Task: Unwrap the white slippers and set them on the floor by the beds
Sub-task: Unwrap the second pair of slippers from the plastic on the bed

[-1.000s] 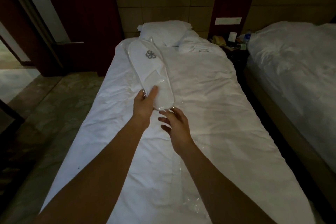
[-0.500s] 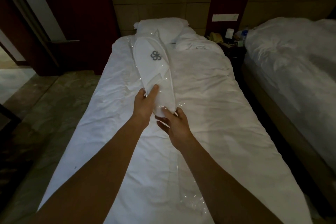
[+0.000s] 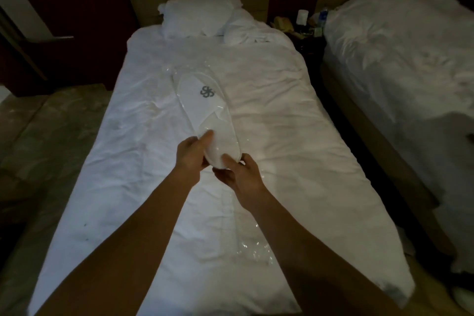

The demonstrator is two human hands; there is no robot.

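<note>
The wrapped slippers are now held lower than half a second ago, so that the toe end lies over the middle of the bed instead of reaching up to the pillow, and the right hand is now closed on the heel end, where before it only touched it. The pack is still sealed in clear plastic wrap, with a grey logo seen on the toe. The heel end is pinched by the left hand, thumb on top and fingers beneath. The near edge of the heel is gripped by the right hand, thumb over the top. A loose sheet of clear plastic is seen on the bed towards its near edge. A second bed is seen to the right.
</note>
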